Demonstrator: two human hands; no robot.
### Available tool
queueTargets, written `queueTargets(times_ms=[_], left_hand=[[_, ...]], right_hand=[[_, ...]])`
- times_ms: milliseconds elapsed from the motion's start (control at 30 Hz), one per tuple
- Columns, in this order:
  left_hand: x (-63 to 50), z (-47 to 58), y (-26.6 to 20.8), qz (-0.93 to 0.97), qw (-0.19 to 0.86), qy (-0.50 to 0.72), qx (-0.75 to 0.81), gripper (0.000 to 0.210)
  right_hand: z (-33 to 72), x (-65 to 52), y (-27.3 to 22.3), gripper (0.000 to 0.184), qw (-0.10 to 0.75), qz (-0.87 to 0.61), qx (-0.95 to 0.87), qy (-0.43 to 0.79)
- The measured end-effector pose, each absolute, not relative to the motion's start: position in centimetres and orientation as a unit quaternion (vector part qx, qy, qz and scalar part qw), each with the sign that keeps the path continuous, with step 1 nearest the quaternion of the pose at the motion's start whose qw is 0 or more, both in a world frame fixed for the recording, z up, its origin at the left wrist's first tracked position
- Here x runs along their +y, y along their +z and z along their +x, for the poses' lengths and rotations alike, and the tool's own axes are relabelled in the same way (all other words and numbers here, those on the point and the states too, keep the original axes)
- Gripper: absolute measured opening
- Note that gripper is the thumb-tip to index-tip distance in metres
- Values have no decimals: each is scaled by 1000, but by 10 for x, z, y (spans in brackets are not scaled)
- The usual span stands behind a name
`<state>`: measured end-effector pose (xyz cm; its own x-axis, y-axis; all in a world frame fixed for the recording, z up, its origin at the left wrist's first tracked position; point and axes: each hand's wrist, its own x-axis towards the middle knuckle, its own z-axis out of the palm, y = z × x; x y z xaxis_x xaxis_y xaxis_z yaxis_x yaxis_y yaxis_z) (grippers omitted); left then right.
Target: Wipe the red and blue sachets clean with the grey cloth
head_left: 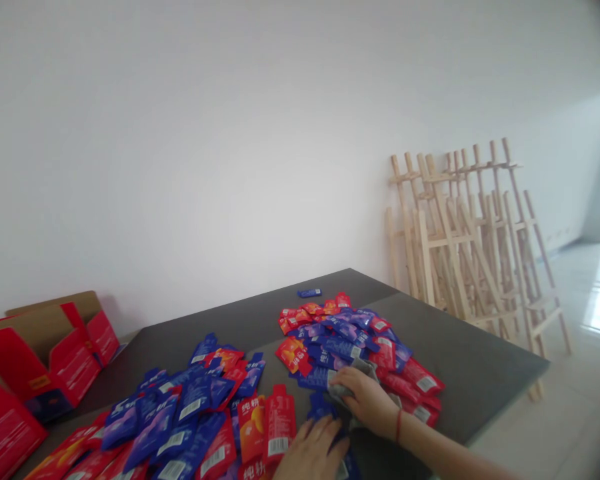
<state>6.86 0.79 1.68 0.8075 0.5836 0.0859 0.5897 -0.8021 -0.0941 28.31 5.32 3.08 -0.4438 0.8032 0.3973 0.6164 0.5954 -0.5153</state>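
Observation:
Many red and blue sachets lie in two heaps on a dark grey table [470, 360]: a left heap [190, 407] and a right heap [350, 340]. My right hand [367, 400] reaches in from the lower right, a red thread at its wrist, and grips a grey-silver pouch [360, 370] at the near edge of the right heap. My left hand [313, 453] rests flat at the bottom edge, fingers spread, on blue sachets next to an upright red sachet [279, 423]. One blue sachet [309, 293] lies alone near the far edge.
Open red cardboard boxes [45, 360] with brown insides stand at the table's left end. Several wooden easels [475, 240] lean against the white wall beyond the table's right corner. Pale tiled floor lies to the right.

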Motion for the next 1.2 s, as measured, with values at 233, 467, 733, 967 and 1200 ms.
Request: queueTargets(times_ms=[233, 467, 733, 967, 1200], left_hand=[[32, 63, 39, -961, -20, 42, -271, 33], [23, 18, 35, -893, -24, 71, -443, 49], [7, -28, 75, -824, -25, 100, -556, 65], [42, -11, 113, -792, 18, 154, -590, 45], [107, 53, 95, -794, 126, 114, -583, 47]], right_hand=[[274, 59, 14, 39, 337, -444, -822, 121], [273, 51, 22, 45, 329, -430, -832, 124], [273, 52, 20, 46, 318, -430, -835, 128], [271, 50, 23, 42, 318, -427, -836, 134], [269, 50, 21, 40, 327, -438, -827, 130]])
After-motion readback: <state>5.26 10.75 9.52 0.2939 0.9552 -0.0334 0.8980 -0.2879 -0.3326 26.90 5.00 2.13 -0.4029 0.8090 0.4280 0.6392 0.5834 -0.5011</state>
